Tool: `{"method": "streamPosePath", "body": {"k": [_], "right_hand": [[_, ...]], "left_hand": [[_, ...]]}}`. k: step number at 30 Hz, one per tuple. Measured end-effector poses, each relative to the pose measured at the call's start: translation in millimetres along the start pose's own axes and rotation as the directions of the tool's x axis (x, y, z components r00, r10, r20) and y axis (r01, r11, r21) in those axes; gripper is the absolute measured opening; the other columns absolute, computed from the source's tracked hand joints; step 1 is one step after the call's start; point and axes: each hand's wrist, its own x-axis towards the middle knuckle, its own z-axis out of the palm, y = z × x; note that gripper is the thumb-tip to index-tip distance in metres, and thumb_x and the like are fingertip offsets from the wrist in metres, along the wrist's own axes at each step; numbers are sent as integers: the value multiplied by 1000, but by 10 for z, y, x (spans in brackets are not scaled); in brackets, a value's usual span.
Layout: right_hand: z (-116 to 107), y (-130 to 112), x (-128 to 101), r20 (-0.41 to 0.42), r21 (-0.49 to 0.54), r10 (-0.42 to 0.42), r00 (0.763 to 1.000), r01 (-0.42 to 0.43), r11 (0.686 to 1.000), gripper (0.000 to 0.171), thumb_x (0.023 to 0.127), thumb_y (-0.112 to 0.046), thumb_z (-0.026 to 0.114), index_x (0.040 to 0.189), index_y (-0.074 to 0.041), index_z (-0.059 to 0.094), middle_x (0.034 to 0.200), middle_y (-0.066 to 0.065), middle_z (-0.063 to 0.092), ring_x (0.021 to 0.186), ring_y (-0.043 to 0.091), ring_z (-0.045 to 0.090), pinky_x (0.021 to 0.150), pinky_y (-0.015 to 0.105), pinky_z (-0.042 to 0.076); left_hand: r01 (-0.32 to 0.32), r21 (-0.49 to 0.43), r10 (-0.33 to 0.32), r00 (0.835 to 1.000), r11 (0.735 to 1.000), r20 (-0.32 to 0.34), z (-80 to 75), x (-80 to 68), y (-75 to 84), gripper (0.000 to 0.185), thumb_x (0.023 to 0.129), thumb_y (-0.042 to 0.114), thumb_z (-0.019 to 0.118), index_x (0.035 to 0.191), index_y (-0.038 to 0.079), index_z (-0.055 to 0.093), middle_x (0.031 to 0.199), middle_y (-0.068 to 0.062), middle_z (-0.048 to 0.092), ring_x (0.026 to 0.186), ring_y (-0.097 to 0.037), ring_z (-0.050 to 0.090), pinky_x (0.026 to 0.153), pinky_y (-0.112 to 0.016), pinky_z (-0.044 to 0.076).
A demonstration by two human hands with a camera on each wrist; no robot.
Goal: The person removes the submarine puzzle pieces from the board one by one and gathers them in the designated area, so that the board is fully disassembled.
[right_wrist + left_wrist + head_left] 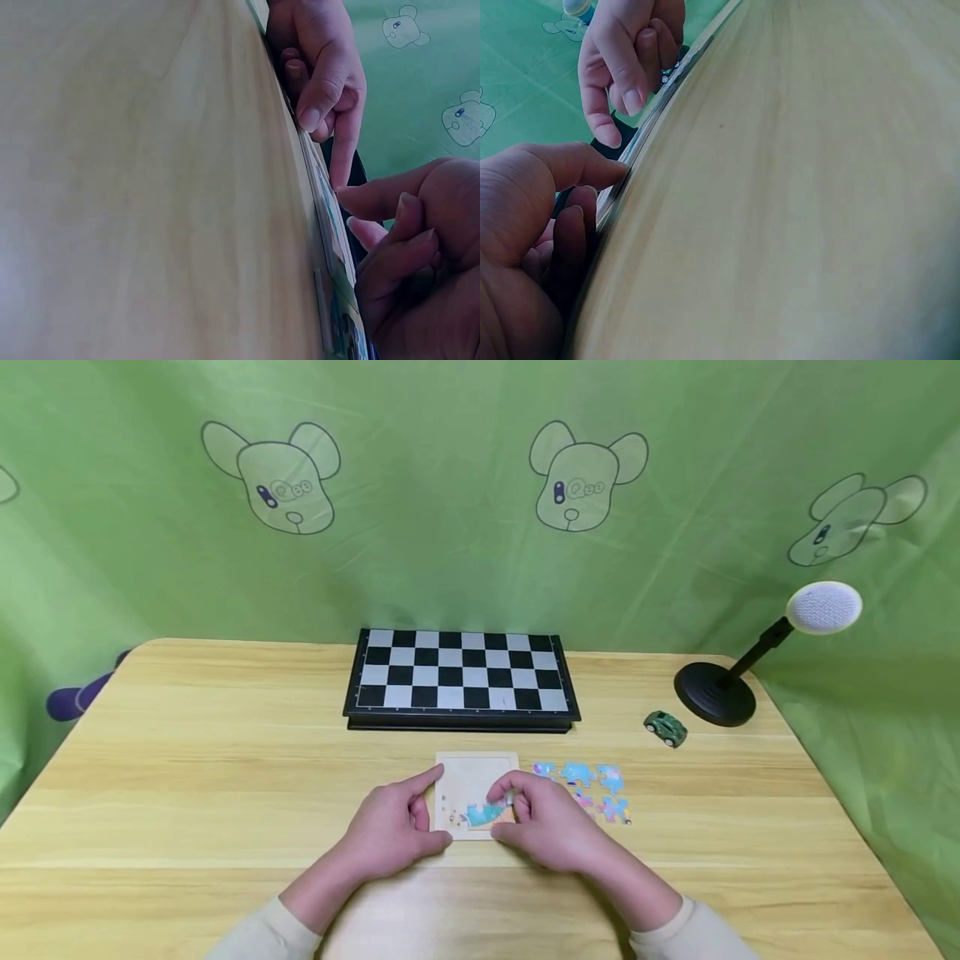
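Both hands at a small square puzzle board (480, 770) lying flat on the wooden table (225, 760), near the front edge, just in front of the folded chessboard (461, 677). Left hand (393, 828) rests at the board's left edge, index finger stretched along that edge, thumb against the near-left corner, other fingers curled under; it braces the board rather than wrapping it. Right hand (551, 827) is over the board's right half, fingertips pressing down on a puzzle piece (486, 814), blue-green, sitting in the lower part of the board; whether it pinches the piece or only presses, cannot tell. Hands close together, not touching. Wrist views show the board edge-on with fingers of both hands on it, left hand (525, 225) at the near edge, right hand (420, 247) with fingertips on the printed surface. Loose puzzle pieces (592, 789), mostly blue and pink, scattered just right of the board. Farther right: a small green toy car (665, 727) and a black-based stand with a white round head (823, 607). Green cartoon-print cloth (450, 485) behind the table.
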Motion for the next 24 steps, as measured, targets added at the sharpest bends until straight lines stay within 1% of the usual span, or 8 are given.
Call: {"method": "streamPosePath", "body": {"k": [3,9,16,24], "right_hand": [[8,-19,28,16,-9,13,1000,-13,1000,28,83,-8,80,106,-14,67,59,-1,43,50,16,43,54,32,40],[21,-29,48,49,-15,14,999,-14,1000,24,84,-5,77,105,-12,67,57,-1,41,45,13,42,51,31,40],[18,-56,55,62,10,36,997,-36,999,22,85,-2,74,104,-11,67,57,-1,39,42,14,41,49,31,38],[26,-47,70,64,0,41,997,-41,999,21,86,-1,74,103,-12,67,57,-1,38,44,14,39,50,31,38]], "left_hand": [[2,-2,-2,1000,1000,0,-2,-2,5,84,73,17,86,147,1,48,64,6,56,54,-12,52,56,-29,45],[1,-5,-1,1000,1000,3,-1,-2,0,84,74,17,86,147,2,48,64,6,56,54,-12,52,55,-28,44],[1,-2,-1,1000,1000,2,1,1,-14,84,74,17,86,147,2,48,64,6,55,54,-12,52,55,-28,44],[0,3,0,1000,1000,3,1,6,-21,83,74,18,86,147,3,49,64,6,55,54,-12,52,55,-28,43]]}}
